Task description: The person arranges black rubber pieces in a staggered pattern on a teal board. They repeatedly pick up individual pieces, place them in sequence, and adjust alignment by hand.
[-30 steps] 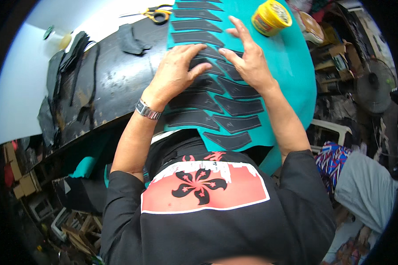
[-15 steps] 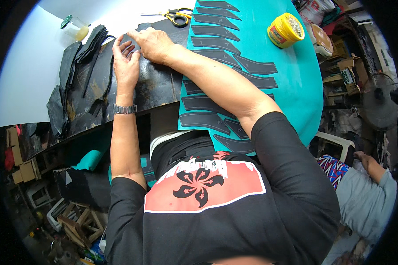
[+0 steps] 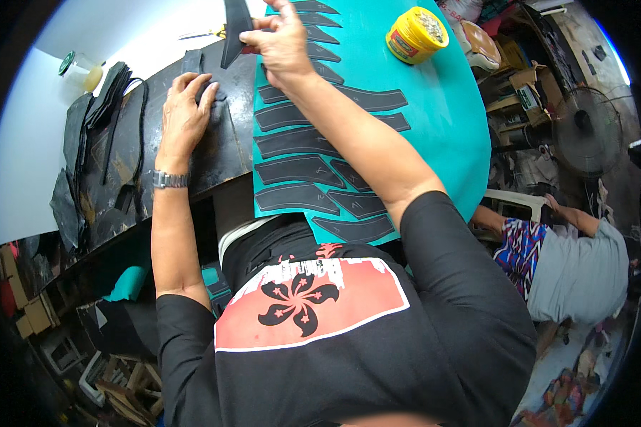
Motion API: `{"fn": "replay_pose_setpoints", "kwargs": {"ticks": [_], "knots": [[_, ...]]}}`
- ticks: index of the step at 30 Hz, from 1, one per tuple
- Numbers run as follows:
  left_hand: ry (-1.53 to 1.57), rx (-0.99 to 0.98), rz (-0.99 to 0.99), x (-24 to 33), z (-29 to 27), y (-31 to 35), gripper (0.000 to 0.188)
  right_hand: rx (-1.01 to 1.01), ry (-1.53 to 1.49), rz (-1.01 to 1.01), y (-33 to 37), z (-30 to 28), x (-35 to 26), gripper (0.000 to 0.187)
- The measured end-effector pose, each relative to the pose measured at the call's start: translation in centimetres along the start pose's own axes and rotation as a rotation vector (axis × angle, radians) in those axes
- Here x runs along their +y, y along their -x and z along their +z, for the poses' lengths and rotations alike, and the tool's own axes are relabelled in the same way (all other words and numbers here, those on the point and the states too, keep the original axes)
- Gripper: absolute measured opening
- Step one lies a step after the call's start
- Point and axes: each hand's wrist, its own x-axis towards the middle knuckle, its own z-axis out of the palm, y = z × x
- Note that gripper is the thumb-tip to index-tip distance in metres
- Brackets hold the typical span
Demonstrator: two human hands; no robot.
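My right hand (image 3: 283, 48) pinches a curved black cut piece (image 3: 236, 32) by its side, raised near the left edge of the teal sheet (image 3: 449, 114). Its upper end runs out of view. Several similar black pieces (image 3: 292, 171) with pale outlines lie in rows on that sheet, some hidden under my right forearm. My left hand (image 3: 184, 114) rests on the dark board (image 3: 228, 132), fingers bent and drawn together over something dark at the fingertips that I cannot make out. A short dark strip (image 3: 191, 61) lies just beyond it.
A yellow tub (image 3: 416, 35) stands on the teal sheet. Black material (image 3: 75, 142) is heaped along the board's left side, near a glass jar (image 3: 78, 71). Yellow-handled scissors (image 3: 217, 32) lie partly behind the raised piece. Another person (image 3: 577, 263) sits at right, by a fan (image 3: 587, 132).
My hands were close together over the board; now they are apart. The right has moved right toward the teal sheet with a black piece. The whole view has shifted somewhat.
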Motion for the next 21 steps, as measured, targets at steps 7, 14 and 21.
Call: {"fn": "replay_pose_setpoints", "kwargs": {"ticks": [7, 14, 21], "knots": [[0.906, -0.060, -0.066, 8.2, 4.0, 0.2, 0.025, -0.239, 0.098, 0.134, 7.0, -6.1, -9.4, 0.106], [0.678, -0.465, 0.161, 12.3, 6.6, -2.3, 0.027, -0.276, 0.447, 0.333, 5.7, -14.1, -17.6, 0.062], [0.191, -0.166, 0.316, 11.2, 10.7, -2.5, 0.035, 0.041, 0.449, 0.306, 5.3, -18.5, -15.0, 0.076]]}}
